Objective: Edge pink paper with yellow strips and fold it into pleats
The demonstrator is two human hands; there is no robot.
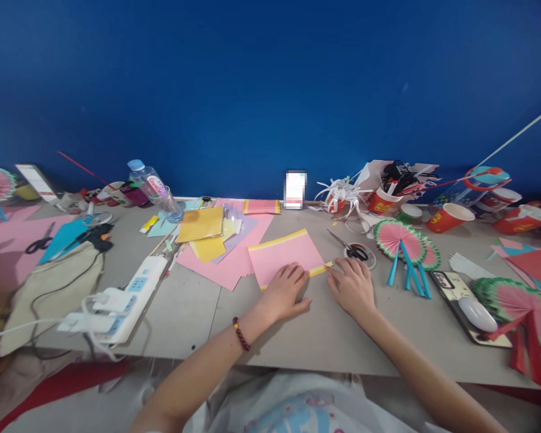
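A pink sheet of paper (288,249) lies before me with yellow strips along its upper and lower edges. My left hand (286,291) rests on its lower edge, fingers stretched out flat and thumb apart. Past the sheet's lower right corner, the end of the lower yellow strip (329,264) sticks out. At that end are the fingertips of my right hand (354,288), which appear to pinch it; the thumb is partly hidden. Just beyond the right hand lie black-handled scissors (357,251) on a roll of tape (370,257).
Pink and yellow papers (207,249), a bottle (155,189) and a power strip (133,300) are on the left. A phone (294,189) stands against the blue wall. Rightward are folded paper fans (399,240), paper cups (451,218) and a phone under a white mouse (478,314).
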